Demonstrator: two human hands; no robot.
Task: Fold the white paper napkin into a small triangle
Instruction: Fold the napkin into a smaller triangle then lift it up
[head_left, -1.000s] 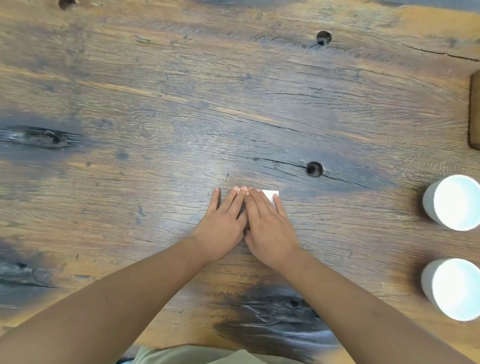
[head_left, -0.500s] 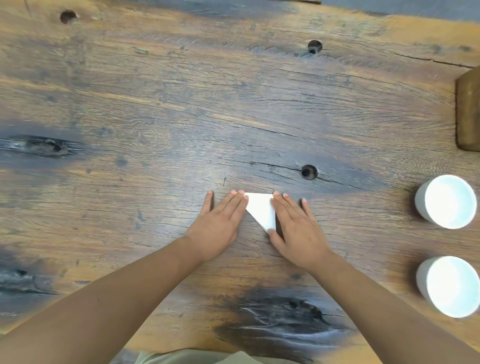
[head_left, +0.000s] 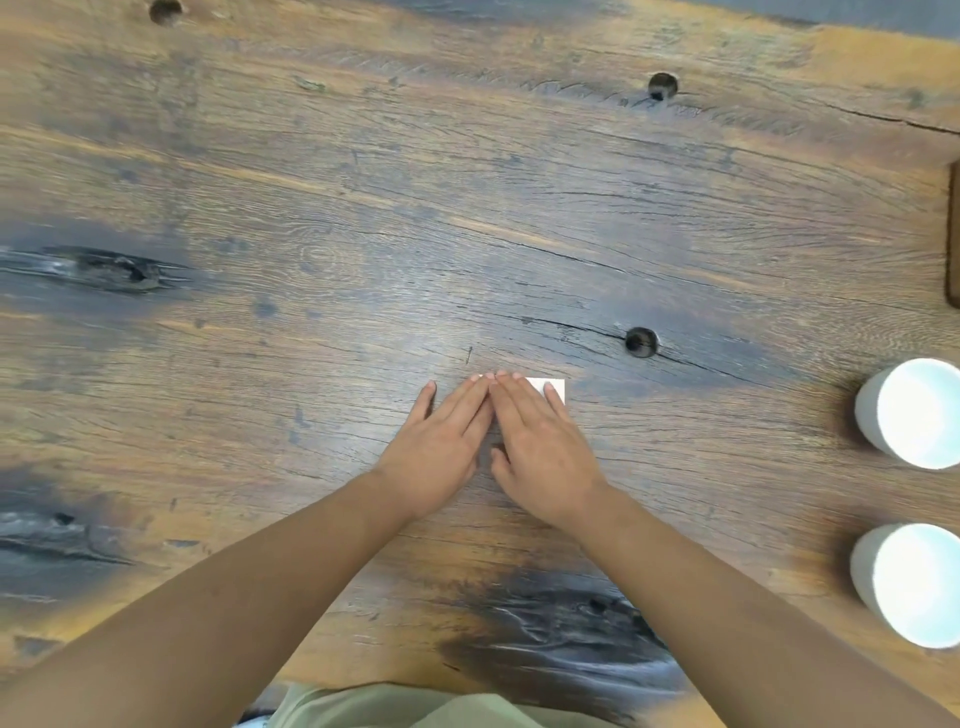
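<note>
The white paper napkin (head_left: 557, 388) lies folded small on the wooden table (head_left: 467, 234), near its middle. Only its far right corner shows; the rest is hidden under my hands. My right hand (head_left: 540, 447) lies flat on top of it with straight fingers, pressing it down. My left hand (head_left: 441, 447) rests flat beside it, fingers straight, its fingertips touching those of the right hand at the napkin's left end.
Two white cups stand at the right edge, one (head_left: 914, 413) farther and one (head_left: 909, 590) nearer. A dark wooden object (head_left: 953, 234) sits at the far right. Knot holes (head_left: 641, 342) mark the tabletop.
Half a second ago my hands were apart and the folded white triangle showed between them. My right hand has slid left over the napkin, and both hands lie side by side again.
</note>
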